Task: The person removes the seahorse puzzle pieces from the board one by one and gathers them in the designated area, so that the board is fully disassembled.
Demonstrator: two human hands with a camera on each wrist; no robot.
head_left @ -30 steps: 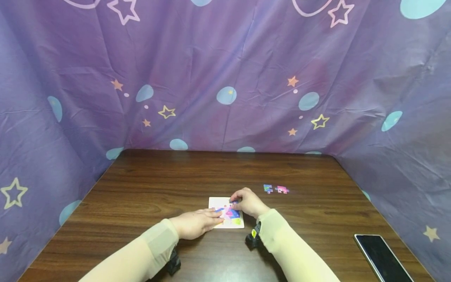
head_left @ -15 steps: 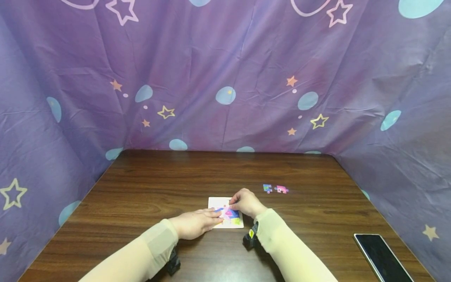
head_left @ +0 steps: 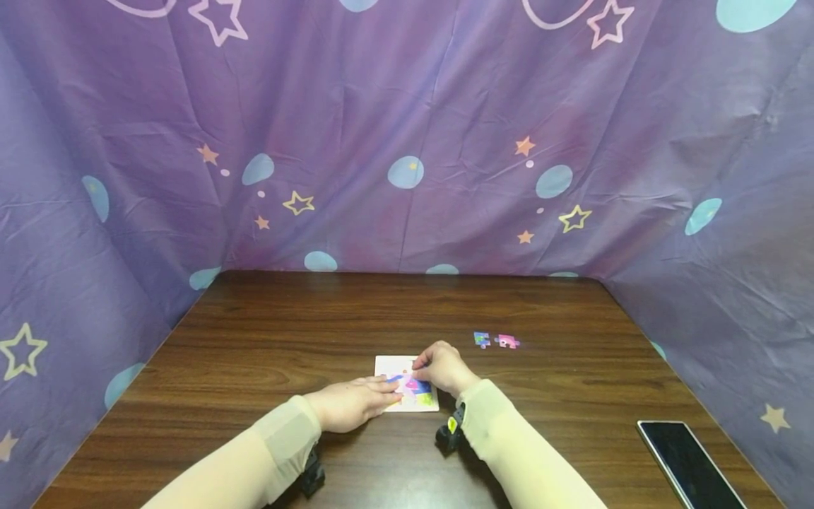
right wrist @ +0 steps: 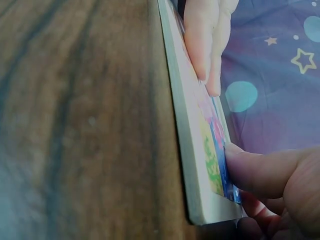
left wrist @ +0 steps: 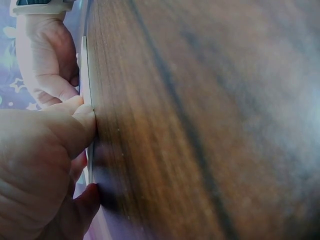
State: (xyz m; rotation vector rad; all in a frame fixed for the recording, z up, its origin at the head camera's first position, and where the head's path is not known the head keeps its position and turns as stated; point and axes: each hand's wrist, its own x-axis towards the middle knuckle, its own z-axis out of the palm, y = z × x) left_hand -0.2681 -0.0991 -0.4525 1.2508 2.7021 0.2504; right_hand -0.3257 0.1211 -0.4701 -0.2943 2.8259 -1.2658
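A small white-framed jigsaw board [head_left: 385, 365] with a colourful picture lies flat on the wooden table. My left hand [head_left: 351, 405] rests on its left part, fingers extended across the picture. At the board's upper right my right hand [head_left: 448, 369] has thumb and fingers curled together, working on a puzzle piece that the fingers mostly hide. In the right wrist view the thumb [right wrist: 260, 170] touches the blue area of the picture [right wrist: 227, 182]. Two loose jigsaw pieces, one blue and green [head_left: 482, 340] and one pink [head_left: 507, 341], lie beyond the right hand.
A phone [head_left: 689, 463] with a dark screen lies at the table's right front. The wooden table [head_left: 286, 318] reaches back to a purple patterned curtain [head_left: 356, 141]. Black wrist cameras sit under both wrists.
My right hand has shifted slightly left and down onto the board. The piece seen between its fingers a second ago is now hidden. My left hand stays in place.
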